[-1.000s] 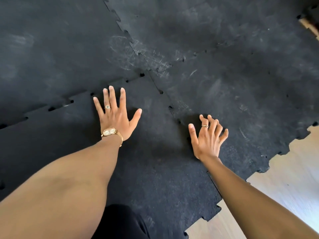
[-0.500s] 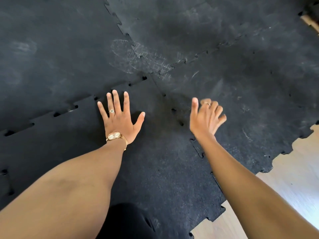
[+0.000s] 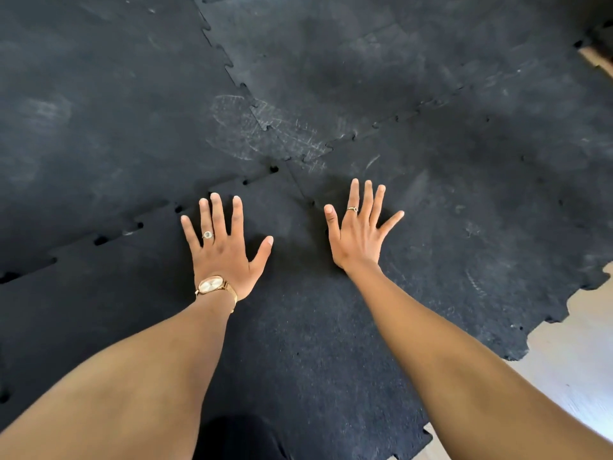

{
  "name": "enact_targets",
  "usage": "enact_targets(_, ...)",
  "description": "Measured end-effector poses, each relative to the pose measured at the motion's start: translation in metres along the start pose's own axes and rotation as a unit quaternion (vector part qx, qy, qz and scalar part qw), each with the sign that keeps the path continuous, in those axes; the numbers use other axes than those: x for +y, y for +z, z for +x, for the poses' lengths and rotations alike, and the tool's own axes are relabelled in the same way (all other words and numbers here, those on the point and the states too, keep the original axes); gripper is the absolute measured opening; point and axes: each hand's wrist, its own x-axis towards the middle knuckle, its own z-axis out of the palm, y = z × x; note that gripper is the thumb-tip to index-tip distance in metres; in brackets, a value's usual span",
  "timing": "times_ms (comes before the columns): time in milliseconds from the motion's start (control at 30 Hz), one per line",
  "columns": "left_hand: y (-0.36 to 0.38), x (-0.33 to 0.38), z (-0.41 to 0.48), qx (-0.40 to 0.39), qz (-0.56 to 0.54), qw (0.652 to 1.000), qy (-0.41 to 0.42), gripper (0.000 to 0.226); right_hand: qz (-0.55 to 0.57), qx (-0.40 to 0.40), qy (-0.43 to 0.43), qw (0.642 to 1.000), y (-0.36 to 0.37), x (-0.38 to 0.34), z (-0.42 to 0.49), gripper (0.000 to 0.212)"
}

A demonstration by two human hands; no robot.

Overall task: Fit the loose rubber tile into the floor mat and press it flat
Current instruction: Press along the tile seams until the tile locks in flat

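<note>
A black rubber tile (image 3: 298, 343) with jigsaw edges lies under my arms, meeting the other tiles of the black floor mat (image 3: 381, 78). Small dark gaps show along its far-left seam (image 3: 139, 225). My left hand (image 3: 225, 247), with a ring and a gold watch, rests flat on the tile near that seam, fingers spread. My right hand (image 3: 360, 232), wearing a ring, lies flat with fingers spread over the seam between this tile and the tile to its right. Neither hand holds anything.
Pale wooden floor (image 3: 570, 353) shows beyond the mat's toothed right edge. A strip of wood (image 3: 597, 59) appears at the top right corner. White scuff marks (image 3: 252, 127) cover the junction where the tiles meet. Dark clothing (image 3: 238, 439) sits at the bottom centre.
My right hand lifted off the seam, moved further forward and came down flat with its fingers spread. My left hand stayed pressed on the tile.
</note>
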Motion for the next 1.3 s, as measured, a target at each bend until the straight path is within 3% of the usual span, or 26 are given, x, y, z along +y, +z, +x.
enact_targets(67, 0.000, 0.000, 0.000, 0.000, 0.001, 1.000, -0.002, 0.086, 0.049, 0.011, -0.026, 0.998, -0.008, -0.006, 0.006, 0.078)
enact_targets(133, 0.000, 0.001, 0.002, -0.005, 0.011, 1.000, -0.007, 0.086, 0.137, 0.079, -0.080, 0.984, -0.025, -0.028, 0.025, 0.079)
enact_targets(233, 0.001, 0.000, 0.002, -0.005, 0.015, 1.000, -0.009, 0.085, 0.256, 0.202, -0.192, 0.926, -0.042, -0.069, 0.054, 0.070)
enact_targets(267, 0.003, 0.000, 0.002, -0.001, 0.017, 1.000, -0.008, 0.085, 0.269, 0.188, -0.231, 0.916, -0.037, -0.077, 0.058, 0.068)
enact_targets(333, 0.005, 0.000, 0.002, 0.008, 0.027, 1.000, -0.007, 0.084, 0.197, 0.071, -0.278, 0.938, -0.014, -0.084, 0.058, 0.067)
enact_targets(400, 0.006, 0.000, 0.004, 0.008, 0.035, 0.999, -0.004, 0.084, 0.129, 0.004, -0.296, 0.946, 0.006, -0.079, 0.062, 0.068)
enact_targets(567, 0.002, 0.001, 0.003, -0.005, 0.033, 0.999, -0.006, 0.084, 0.149, -0.017, -0.313, 0.938, 0.009, -0.076, 0.071, 0.070)
enact_targets(667, 0.002, 0.000, 0.003, -0.010, 0.025, 1.000, -0.008, 0.085, 0.205, -0.058, -0.289, 0.934, 0.009, -0.077, 0.071, 0.070)
enact_targets(733, 0.001, 0.000, 0.003, -0.016, 0.018, 1.000, -0.008, 0.085, 0.334, -0.088, -0.230, 0.910, -0.003, -0.082, 0.074, 0.065)
enact_targets(800, 0.000, 0.000, 0.004, -0.016, 0.016, 1.000, -0.010, 0.085, 0.439, -0.054, -0.202, 0.874, -0.021, -0.098, 0.088, 0.063)
enact_targets(867, 0.000, 0.000, 0.004, -0.013, 0.016, 1.000, -0.008, 0.086, 0.453, 0.035, -0.232, 0.860, -0.038, -0.126, 0.106, 0.061)
enact_targets(967, 0.003, -0.001, 0.003, -0.003, 0.015, 1.000, -0.005, 0.086, 0.375, 0.116, -0.346, 0.852, -0.037, -0.160, 0.134, 0.061)
enact_targets(1033, 0.003, -0.001, 0.003, -0.003, 0.017, 1.000, -0.004, 0.085, 0.196, 0.061, -0.388, 0.898, -0.011, -0.165, 0.137, 0.062)
enact_targets(1100, 0.005, 0.000, 0.004, -0.001, 0.018, 1.000, -0.003, 0.086, 0.056, 0.001, -0.364, 0.930, 0.015, -0.160, 0.140, 0.066)
enact_targets(1300, -0.002, 0.001, 0.004, -0.018, 0.013, 1.000, -0.011, 0.086, 0.086, -0.035, -0.361, 0.928, 0.015, -0.163, 0.145, 0.067)
